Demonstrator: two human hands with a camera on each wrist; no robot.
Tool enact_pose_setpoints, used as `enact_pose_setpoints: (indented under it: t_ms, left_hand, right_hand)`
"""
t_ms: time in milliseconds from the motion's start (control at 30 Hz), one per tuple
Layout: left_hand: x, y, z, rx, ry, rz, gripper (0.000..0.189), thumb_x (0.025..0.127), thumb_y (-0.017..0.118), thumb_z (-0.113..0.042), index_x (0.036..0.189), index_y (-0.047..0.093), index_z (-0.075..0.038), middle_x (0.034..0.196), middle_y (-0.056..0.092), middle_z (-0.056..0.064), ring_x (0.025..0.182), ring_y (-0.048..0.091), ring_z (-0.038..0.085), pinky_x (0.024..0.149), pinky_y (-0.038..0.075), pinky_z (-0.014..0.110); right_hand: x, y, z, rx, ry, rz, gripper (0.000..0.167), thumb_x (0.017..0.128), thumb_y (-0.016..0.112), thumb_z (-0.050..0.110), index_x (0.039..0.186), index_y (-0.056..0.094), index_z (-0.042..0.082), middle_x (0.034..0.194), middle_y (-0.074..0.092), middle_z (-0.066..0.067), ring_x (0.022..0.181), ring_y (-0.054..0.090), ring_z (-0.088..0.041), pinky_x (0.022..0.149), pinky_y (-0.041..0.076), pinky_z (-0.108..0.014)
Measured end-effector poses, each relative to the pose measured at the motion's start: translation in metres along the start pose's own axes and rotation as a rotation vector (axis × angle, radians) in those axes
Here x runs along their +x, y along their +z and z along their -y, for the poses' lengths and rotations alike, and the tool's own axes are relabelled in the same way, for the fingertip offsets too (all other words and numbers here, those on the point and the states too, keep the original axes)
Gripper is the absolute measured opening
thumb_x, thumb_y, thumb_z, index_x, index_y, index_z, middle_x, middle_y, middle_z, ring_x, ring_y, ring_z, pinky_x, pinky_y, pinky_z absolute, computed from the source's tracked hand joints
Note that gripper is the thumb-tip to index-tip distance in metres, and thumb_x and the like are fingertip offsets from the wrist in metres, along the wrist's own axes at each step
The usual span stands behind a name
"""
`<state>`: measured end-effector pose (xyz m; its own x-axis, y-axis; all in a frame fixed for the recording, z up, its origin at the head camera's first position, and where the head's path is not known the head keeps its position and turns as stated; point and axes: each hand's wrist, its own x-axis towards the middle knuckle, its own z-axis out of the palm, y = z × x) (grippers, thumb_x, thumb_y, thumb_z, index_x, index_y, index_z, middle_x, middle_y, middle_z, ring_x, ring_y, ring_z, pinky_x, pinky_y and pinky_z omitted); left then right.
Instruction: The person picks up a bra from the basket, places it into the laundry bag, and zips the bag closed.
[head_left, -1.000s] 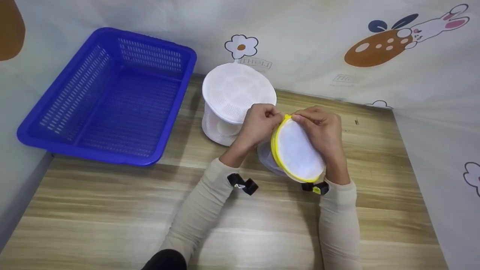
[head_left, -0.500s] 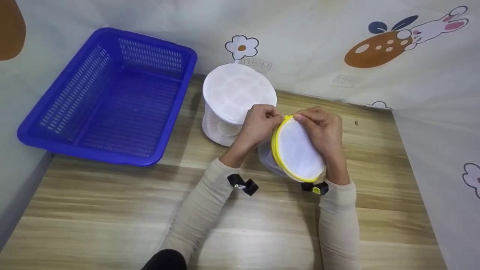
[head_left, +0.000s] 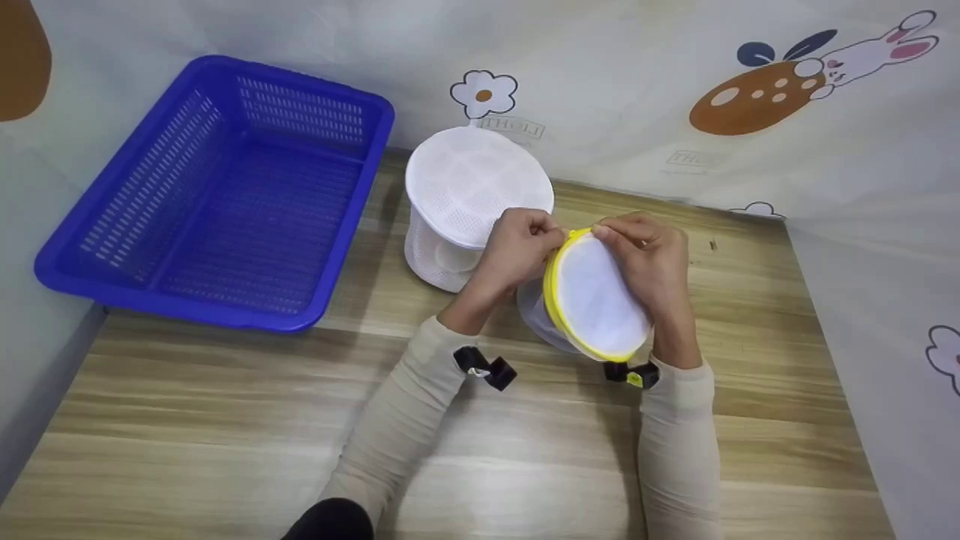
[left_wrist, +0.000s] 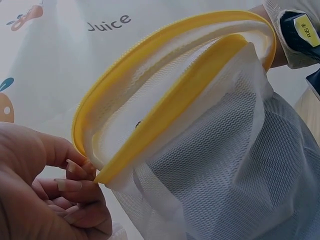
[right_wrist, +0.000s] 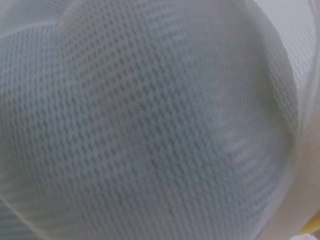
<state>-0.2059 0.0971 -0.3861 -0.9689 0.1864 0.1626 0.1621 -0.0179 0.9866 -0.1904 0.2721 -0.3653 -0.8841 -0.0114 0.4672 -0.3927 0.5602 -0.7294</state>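
Note:
A white mesh laundry bag [head_left: 600, 300] with a yellow zipper [head_left: 551, 296] stands tilted between my hands, its round top facing me in the head view. My left hand [head_left: 517, 244] pinches the zipper's end at the upper left of the rim. Just right of it, the right hand [head_left: 649, 251] pinches the rim's top edge between thumb and fingers. In the left wrist view, the two yellow zipper bands [left_wrist: 180, 95] part and meet at the left fingertips [left_wrist: 75, 185]. Mesh [right_wrist: 150, 120] fills most of the right wrist view and hides that hand.
Behind my left hand stands a second white mesh bag [head_left: 480, 184], a cylinder with a round flat top. A blue plastic basket [head_left: 322, 277] with slotted sides sits at the left. A printed cloth wall [head_left: 600, 97] borders the wooden table [head_left: 225, 420] at the back.
My right hand has shifted slightly right along the yellow rim, away from the left hand. The bag's round top has tipped a little with it; the left hand stays put.

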Motion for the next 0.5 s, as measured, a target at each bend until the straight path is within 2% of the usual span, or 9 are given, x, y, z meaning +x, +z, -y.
enact_pose_setpoints:
  t_ms: [500]
  left_hand:
    - [-0.0002,-0.0002,0.0005,-0.022,-0.019,0.003,0.020,0.083,0.059,0.003,0.064,0.060,0.000,0.052,0.044,-0.002,0.047,0.039,0.007,0.045,0.031,0.020]
  right_hand:
    - [0.0007,-0.0026,0.0014,-0.015,-0.010,-0.004,0.009,0.082,0.073,0.002,0.086,0.074,-0.006,0.082,0.070,-0.016,0.076,0.063,-0.013,0.066,0.048,-0.020]
